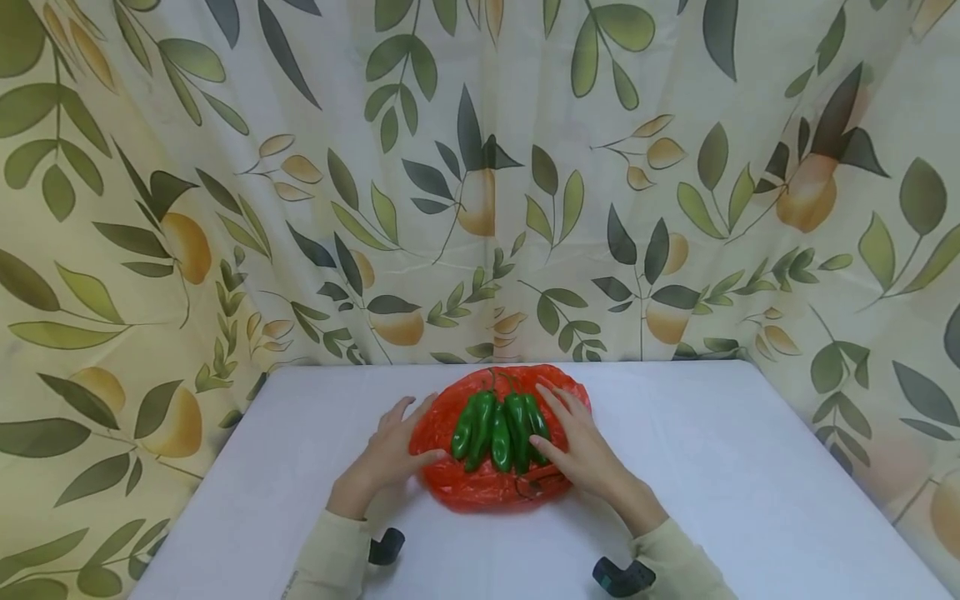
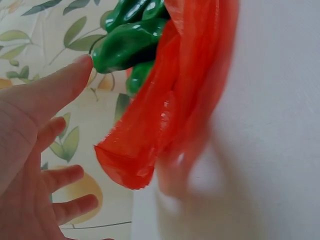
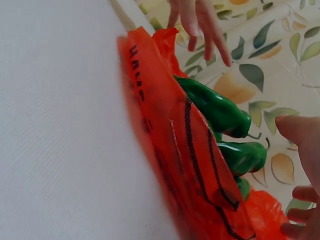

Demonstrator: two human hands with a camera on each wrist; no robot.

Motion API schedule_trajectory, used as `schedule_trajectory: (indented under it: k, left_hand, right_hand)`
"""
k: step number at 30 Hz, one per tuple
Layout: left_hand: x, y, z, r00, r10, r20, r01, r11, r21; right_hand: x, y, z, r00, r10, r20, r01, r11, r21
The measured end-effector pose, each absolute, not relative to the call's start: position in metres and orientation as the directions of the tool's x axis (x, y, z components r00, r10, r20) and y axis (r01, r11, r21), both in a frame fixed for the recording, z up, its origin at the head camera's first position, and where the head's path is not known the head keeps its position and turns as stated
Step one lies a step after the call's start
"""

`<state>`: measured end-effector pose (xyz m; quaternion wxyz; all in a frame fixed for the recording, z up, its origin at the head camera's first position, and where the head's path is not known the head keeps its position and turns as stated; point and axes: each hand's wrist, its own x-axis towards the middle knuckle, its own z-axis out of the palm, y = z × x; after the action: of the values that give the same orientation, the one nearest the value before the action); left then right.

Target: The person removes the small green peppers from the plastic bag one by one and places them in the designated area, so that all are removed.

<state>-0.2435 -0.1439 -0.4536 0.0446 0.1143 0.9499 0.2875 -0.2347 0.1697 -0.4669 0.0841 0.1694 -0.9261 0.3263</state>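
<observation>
Several glossy green peppers (image 1: 501, 440) lie side by side on a red plastic bag (image 1: 480, 496), which is spread and crumpled on the table. At the bag's left side is my left hand (image 1: 392, 450), fingers spread, with the thumb close to the leftmost pepper (image 2: 127, 46); whether it touches cannot be told. My right hand (image 1: 583, 450) hovers by the right side of the peppers with its fingers apart. Dark printing marks the bag (image 3: 172, 135) in the right wrist view, where part of my right hand (image 3: 307, 155) shows at the edge. Neither hand grips anything.
The white table (image 1: 720, 492) extends around the bag on both sides. A curtain (image 1: 540, 175) patterned with leaves and fruit hangs behind it and along the sides. Dark devices sit at the left wrist (image 1: 387, 547) and the right wrist (image 1: 624, 577).
</observation>
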Motion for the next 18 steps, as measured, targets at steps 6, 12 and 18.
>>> schedule_trajectory:
  k: [6,12,18]
  left_hand:
    - [-0.243,-0.146,-0.458,-0.966,0.252,-0.051,0.182,0.811,0.556]
    - [-0.248,-0.148,-0.465,-0.966,0.239,-0.094,0.153,0.830,0.537]
    - [-0.251,-0.150,-0.474,-0.966,0.229,-0.119,0.133,0.837,0.531]
  right_hand:
    - [-0.236,0.171,-0.470,-0.938,-0.264,0.225,-0.347,0.736,-0.581]
    - [-0.237,0.173,-0.475,-0.950,-0.269,0.160,-0.310,0.737,-0.600]
    - [-0.237,0.175,-0.482,-0.955,-0.276,0.109,-0.283,0.736,-0.615]
